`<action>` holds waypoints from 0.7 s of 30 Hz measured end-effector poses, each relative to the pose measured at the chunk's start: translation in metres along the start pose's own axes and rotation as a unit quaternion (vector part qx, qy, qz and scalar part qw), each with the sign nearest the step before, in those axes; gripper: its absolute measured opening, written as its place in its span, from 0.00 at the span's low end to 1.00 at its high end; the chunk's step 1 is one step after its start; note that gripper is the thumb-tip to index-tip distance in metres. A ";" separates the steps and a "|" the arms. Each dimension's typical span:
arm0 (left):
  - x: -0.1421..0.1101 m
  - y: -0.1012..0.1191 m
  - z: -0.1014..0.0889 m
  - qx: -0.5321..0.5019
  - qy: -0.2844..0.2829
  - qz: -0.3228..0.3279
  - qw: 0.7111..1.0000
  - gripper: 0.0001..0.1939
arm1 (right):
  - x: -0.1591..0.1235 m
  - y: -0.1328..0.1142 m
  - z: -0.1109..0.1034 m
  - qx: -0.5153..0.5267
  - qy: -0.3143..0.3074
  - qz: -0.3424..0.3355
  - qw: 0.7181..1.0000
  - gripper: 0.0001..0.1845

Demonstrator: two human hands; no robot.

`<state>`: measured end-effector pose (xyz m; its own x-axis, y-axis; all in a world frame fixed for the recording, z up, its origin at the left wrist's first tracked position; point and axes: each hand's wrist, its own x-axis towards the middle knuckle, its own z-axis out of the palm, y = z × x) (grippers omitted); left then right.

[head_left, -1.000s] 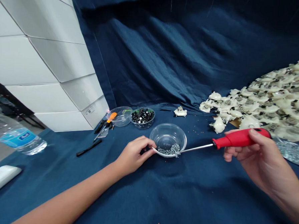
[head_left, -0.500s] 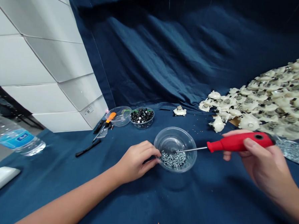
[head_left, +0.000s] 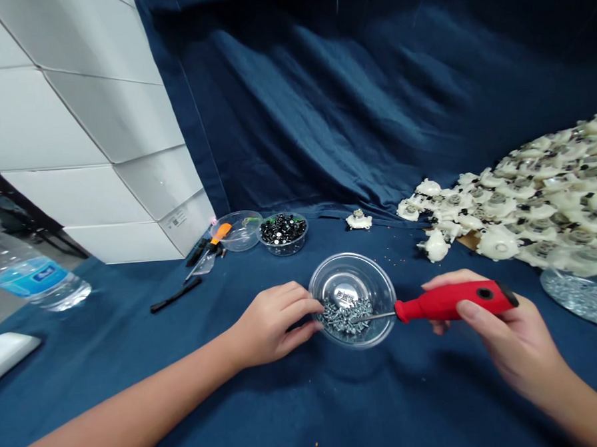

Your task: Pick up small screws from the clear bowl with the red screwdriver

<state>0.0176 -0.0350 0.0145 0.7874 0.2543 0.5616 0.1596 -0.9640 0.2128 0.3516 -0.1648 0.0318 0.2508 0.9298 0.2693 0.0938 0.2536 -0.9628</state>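
Observation:
A clear plastic bowl (head_left: 351, 274) sits on the blue cloth in front of me, holding a small heap of silver screws (head_left: 346, 316). My left hand (head_left: 278, 321) is at the bowl's left rim, its fingertips pressed against the plastic. My right hand (head_left: 499, 326) grips a red-handled screwdriver (head_left: 450, 301) from the right. The thin steel shaft of the screwdriver (head_left: 378, 317) crosses the rim, and its tip reaches the screws. The tip itself is hard to make out among them.
At the back stand a clear bowl (head_left: 239, 231), a bowl of black parts (head_left: 283, 231) and an orange-handled tool (head_left: 220, 233). White plastic parts (head_left: 542, 204) are heaped at the right, above a tray of screws (head_left: 585, 298). A water bottle (head_left: 31, 281) lies at the left.
The bowl has levelled out from a tilt and shifted toward me. The screws now lie together at its centre. The screwdriver has moved left, its tip further into the bowl.

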 end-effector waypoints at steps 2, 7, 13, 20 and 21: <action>0.000 0.000 0.000 0.003 0.003 -0.001 1.000 0.10 | 0.001 0.000 0.000 0.016 0.004 -0.001 1.000 0.16; 0.001 0.001 0.000 0.004 0.007 0.005 1.000 0.11 | 0.001 0.000 0.000 0.071 0.009 0.004 0.997 0.14; 0.002 0.002 -0.002 0.008 0.007 0.004 1.000 0.10 | 0.008 0.011 -0.010 0.074 0.017 0.009 0.997 0.14; 0.002 0.002 -0.002 0.005 0.009 0.005 1.000 0.10 | 0.007 0.002 -0.005 0.091 0.036 0.025 0.995 0.12; 0.002 0.002 -0.002 0.006 0.009 0.005 1.000 0.10 | 0.007 -0.002 -0.002 0.094 0.037 0.027 0.995 0.12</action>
<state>0.0188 -0.0360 0.0175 0.7786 0.2465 0.5772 0.1591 -0.9671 0.1984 0.3555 -0.1598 0.0351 0.3207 0.9233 0.2113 -0.1017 0.2554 -0.9615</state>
